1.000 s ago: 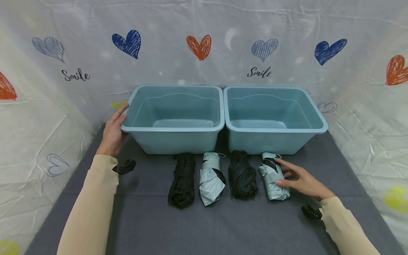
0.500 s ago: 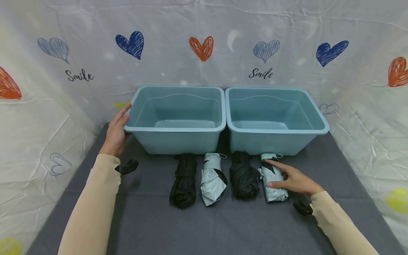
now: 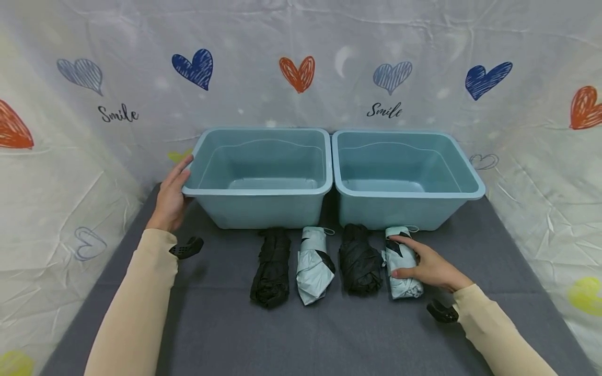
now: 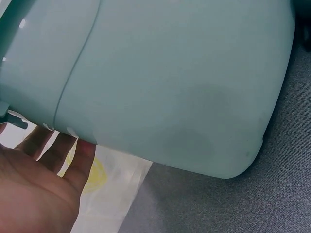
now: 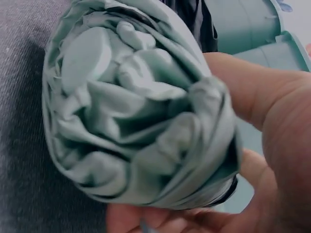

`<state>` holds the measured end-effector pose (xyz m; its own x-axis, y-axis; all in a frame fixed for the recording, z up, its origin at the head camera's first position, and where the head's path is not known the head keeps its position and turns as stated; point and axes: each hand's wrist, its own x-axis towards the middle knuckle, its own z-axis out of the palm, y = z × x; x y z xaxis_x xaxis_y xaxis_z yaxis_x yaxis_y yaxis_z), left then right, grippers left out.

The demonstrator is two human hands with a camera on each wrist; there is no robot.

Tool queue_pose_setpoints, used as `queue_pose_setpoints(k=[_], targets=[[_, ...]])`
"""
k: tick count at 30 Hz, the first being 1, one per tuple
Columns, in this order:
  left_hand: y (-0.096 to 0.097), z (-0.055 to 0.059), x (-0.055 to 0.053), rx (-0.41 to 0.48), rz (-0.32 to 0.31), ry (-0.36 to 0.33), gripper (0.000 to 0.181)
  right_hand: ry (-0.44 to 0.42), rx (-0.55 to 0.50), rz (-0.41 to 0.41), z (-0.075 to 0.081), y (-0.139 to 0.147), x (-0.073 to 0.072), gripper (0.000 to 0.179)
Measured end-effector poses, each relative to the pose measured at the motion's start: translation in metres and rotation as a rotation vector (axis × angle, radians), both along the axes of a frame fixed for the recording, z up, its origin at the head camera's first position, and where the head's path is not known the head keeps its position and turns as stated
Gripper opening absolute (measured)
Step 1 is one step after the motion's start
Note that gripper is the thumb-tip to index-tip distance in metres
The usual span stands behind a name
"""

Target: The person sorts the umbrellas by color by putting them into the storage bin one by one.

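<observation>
Four-sided light-blue plastic bins stand side by side, a left bin (image 3: 258, 209) and a right bin (image 3: 404, 209). My left hand (image 3: 170, 201) rests against the left bin's outer end, its extended fingers (image 4: 80, 165) touching just below the rim. In front of the bins lies a row of folded umbrellas. At the row's right end, my right hand (image 3: 432, 265) holds a pale-blue umbrella (image 3: 402, 258) between thumb and fingers. The right wrist view shows its bunched fabric end, with the thumb on one side and fingers curled beneath.
Left of the held umbrella lie a black umbrella (image 3: 360, 261), another pale-blue umbrella (image 3: 314, 266) and a second black umbrella (image 3: 271, 269). A dark grey cloth (image 3: 301, 339) covers the table. Behind the bins hangs a white curtain (image 3: 263, 31) printed with hearts.
My right hand has moved left over the rightmost pale-blue umbrella and closed its thumb and fingers around it. My left hand stays at the left bin's rim.
</observation>
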<state>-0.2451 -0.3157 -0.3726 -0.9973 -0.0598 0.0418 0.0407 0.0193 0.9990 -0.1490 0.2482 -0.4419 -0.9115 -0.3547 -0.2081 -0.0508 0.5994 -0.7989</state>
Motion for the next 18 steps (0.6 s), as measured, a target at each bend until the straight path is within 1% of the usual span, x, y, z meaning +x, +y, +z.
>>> queue_pose_setpoints(k=[5, 10, 13, 18], targets=[[0.000, 0.000, 0.000, 0.000, 0.002, 0.002, 0.054, 0.050, -0.055, -0.011, 0.009, 0.008, 0.007, 0.087], [0.001, 0.001, 0.002, -0.002, 0.002, 0.012, 0.053, 0.075, -0.098, 0.010, 0.030, 0.014, 0.016, 0.086], [0.002, 0.001, 0.002, -0.011, 0.005, 0.016, 0.053, 0.088, -0.110, 0.035, 0.043, 0.013, 0.021, 0.085], [0.004, 0.001, 0.002, -0.014, 0.003, 0.010, 0.054, 0.077, -0.248, 0.124, 0.061, 0.006, 0.026, 0.086]])
